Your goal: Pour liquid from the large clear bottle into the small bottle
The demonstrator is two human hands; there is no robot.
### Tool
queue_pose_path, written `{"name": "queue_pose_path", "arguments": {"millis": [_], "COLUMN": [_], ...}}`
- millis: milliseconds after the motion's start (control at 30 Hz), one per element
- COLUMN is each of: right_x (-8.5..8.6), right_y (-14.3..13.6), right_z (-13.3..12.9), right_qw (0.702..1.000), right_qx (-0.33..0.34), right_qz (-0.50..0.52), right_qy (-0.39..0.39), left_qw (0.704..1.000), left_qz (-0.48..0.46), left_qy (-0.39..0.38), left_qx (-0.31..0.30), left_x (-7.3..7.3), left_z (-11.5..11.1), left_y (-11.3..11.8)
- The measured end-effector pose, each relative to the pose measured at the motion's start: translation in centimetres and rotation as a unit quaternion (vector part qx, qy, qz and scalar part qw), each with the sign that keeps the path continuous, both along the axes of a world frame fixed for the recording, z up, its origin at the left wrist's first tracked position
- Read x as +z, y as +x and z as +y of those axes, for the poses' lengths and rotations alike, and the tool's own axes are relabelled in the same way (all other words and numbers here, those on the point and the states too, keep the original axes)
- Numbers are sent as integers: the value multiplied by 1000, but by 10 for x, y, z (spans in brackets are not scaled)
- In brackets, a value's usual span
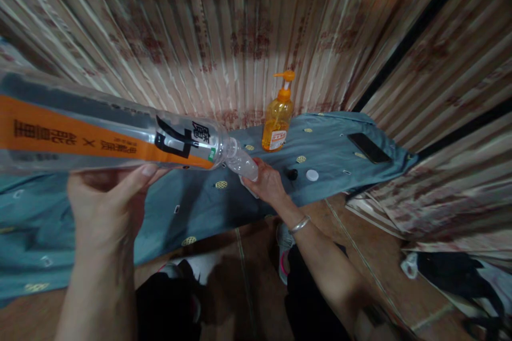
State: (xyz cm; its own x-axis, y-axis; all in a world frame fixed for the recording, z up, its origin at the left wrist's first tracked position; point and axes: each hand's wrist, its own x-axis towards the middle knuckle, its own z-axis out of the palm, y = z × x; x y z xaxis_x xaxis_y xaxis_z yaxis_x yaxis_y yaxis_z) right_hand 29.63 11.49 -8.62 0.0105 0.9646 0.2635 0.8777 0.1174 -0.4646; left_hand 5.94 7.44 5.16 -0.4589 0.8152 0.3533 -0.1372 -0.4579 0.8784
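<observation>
My left hand (114,194) is wrapped round a large clear plastic bottle (120,138) with an orange and black label. It lies almost level, its neck pointing right. My right hand (269,181) grips a small clear plastic bottle (244,164), tilted, its end meeting the large bottle's mouth. Whether liquid passes between them I cannot tell. A pale edge of something shows below my right fingers. Behind that hand stands an upright pump bottle (278,120) of orange liquid. A small black cap (292,174) and a white round lid (312,175) lie right of it.
A blue-green cloth with pineapple prints (208,197) covers the low surface. A dark phone (368,147) lies at its right end. Striped curtains (240,37) hang behind and to the right. Dark bags (456,277) rest on the tiled floor (332,245).
</observation>
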Motion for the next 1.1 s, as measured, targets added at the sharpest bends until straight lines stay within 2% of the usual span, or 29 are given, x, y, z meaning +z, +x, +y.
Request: {"name": "queue_pose_path", "arguments": {"millis": [300, 1100], "right_x": [3, 0], "right_y": [0, -4], "right_z": [-2, -1], "right_qw": [1000, 1000], "right_qx": [3, 0], "right_qz": [6, 0], "right_qy": [-13, -8], "left_qw": [999, 999], "left_qz": [4, 19], "left_qy": [37, 35], "left_qx": [-16, -19], "left_x": [0, 0], "left_z": [1, 0], "left_y": [0, -2]}}
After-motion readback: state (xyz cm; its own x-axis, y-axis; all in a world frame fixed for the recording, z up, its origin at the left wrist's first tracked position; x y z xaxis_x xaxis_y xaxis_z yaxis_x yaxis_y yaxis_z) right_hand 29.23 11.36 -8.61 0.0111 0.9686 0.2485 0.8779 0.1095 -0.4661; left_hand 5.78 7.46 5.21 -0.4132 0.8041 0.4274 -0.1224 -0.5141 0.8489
